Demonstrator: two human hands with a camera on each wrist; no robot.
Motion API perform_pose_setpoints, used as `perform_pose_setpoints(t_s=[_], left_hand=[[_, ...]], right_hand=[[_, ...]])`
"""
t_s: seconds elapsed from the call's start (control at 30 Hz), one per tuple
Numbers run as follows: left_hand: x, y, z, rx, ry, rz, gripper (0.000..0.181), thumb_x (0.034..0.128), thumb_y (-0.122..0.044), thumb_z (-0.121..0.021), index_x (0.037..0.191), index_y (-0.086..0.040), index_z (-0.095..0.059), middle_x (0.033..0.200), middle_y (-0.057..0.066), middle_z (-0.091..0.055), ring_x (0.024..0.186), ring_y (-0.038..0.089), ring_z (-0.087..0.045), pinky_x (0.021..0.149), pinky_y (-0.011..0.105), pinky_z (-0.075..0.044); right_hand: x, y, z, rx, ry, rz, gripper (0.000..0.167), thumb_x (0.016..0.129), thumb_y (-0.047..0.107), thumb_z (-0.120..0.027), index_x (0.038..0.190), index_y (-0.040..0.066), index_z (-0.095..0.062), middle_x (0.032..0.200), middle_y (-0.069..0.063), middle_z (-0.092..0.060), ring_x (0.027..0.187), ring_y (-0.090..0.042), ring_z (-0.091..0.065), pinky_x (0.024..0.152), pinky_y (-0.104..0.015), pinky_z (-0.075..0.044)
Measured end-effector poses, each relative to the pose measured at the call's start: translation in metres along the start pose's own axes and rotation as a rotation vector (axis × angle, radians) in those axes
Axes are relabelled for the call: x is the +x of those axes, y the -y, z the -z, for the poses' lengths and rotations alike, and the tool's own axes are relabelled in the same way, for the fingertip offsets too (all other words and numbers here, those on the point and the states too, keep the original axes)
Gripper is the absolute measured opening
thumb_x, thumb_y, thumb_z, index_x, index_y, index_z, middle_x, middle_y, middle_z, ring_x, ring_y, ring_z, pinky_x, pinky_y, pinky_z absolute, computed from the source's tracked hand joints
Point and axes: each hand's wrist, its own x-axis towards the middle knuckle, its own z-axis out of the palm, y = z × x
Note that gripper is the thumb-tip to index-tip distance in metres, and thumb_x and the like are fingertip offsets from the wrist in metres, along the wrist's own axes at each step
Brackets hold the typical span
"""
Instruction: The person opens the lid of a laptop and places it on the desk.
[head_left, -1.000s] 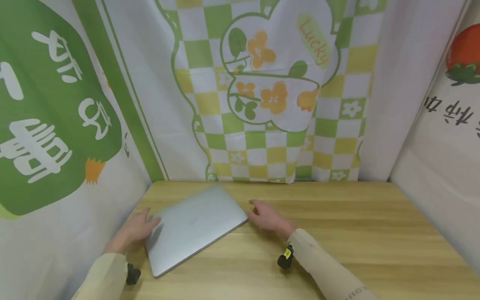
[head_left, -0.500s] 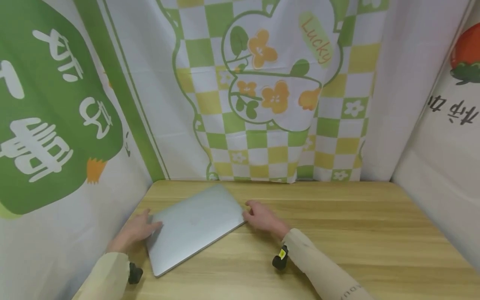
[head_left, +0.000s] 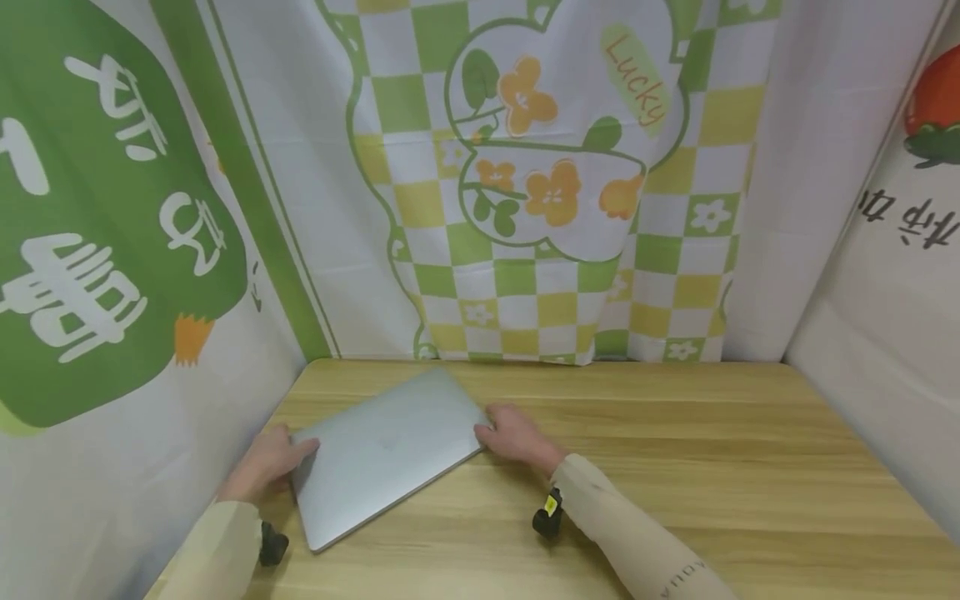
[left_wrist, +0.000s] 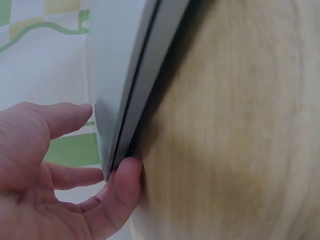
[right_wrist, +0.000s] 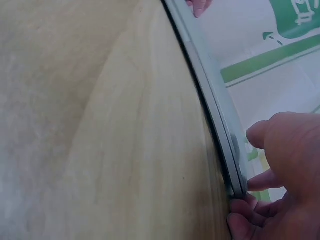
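A closed silver laptop [head_left: 390, 454] lies at an angle on the left part of the wooden table. My left hand [head_left: 266, 462] grips its left edge, thumb over the lid; in the left wrist view, the fingers [left_wrist: 127, 180] curl round the edge near the underside. At the opposite edge, my right hand [head_left: 517, 435] grips the laptop close to the near right corner. The right wrist view shows the thumb on the lid side, with the other fingers [right_wrist: 245, 220] bent at the corner's lower side. Fingertips beneath the laptop are partly hidden.
The wooden table [head_left: 675, 467] extends to the right of the laptop. Printed cloth hangs behind it, with a green and yellow checked pattern [head_left: 551, 308]. More cloth hangs along the left side [head_left: 150, 333] and the right side [head_left: 892, 317].
My right hand has moved left onto the laptop's right edge, from beside it. The left hand's fingers have closed in round the left edge. The laptop has hardly moved.
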Motion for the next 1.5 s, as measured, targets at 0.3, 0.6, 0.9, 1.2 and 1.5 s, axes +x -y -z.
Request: perform_pose_setpoints(t_s=[0.3, 0.6, 0.9, 1.2, 1.5], left_hand=[[-0.006, -0.003, 0.003, -0.096, 0.000, 0.050, 0.056, 0.0933, -0.032, -0.057, 0.114, 0.019, -0.045, 0.094, 0.029, -0.056, 0.071, 0.027, -0.062, 0.054, 0.031, -0.058], [-0.002, -0.008, 0.000, -0.118, 0.003, 0.084, 0.055, 0.0937, -0.032, -0.057, 0.116, 0.016, -0.044, 0.099, 0.030, -0.055, 0.072, 0.027, -0.061, 0.055, 0.032, -0.058], [-0.003, -0.008, -0.002, -0.097, -0.005, 0.060, 0.053, 0.0924, -0.033, -0.059, 0.112, 0.015, -0.046, 0.091, 0.027, -0.056, 0.062, 0.024, -0.061, 0.051, 0.031, -0.058], [-0.004, -0.013, -0.006, -0.096, 0.016, 0.011, 0.051, 0.0923, -0.032, -0.060, 0.110, 0.015, -0.049, 0.084, 0.020, -0.056, 0.058, 0.022, -0.059, 0.050, 0.030, -0.056], [-0.002, -0.021, -0.010, -0.108, 0.038, 0.006, 0.057, 0.0930, -0.032, -0.060, 0.120, 0.016, -0.045, 0.095, 0.025, -0.056, 0.067, 0.024, -0.059, 0.051, 0.030, -0.057]], right_hand=[[0.005, 0.011, -0.004, -0.084, 0.038, -0.080, 0.059, 0.097, 0.042, -0.052, 0.134, -0.004, -0.052, 0.129, -0.021, -0.060, 0.122, -0.034, -0.055, 0.105, -0.047, -0.047], [0.004, 0.002, -0.004, -0.079, 0.058, -0.088, 0.061, 0.096, 0.045, -0.054, 0.135, -0.002, -0.052, 0.129, -0.020, -0.061, 0.121, -0.034, -0.056, 0.103, -0.048, -0.048], [0.002, -0.004, 0.001, -0.073, 0.084, -0.074, 0.055, 0.094, 0.046, -0.058, 0.126, 0.002, -0.058, 0.117, -0.015, -0.066, 0.106, -0.027, -0.062, 0.093, -0.044, -0.053], [-0.011, -0.008, 0.007, -0.040, 0.106, -0.041, 0.047, 0.093, 0.044, -0.061, 0.116, 0.003, -0.059, 0.102, -0.010, -0.067, 0.088, -0.020, -0.061, 0.078, -0.038, -0.054], [-0.021, -0.015, 0.015, -0.025, 0.106, -0.041, 0.047, 0.094, 0.044, -0.061, 0.116, 0.004, -0.060, 0.101, -0.008, -0.067, 0.085, -0.016, -0.058, 0.078, -0.037, -0.053]])
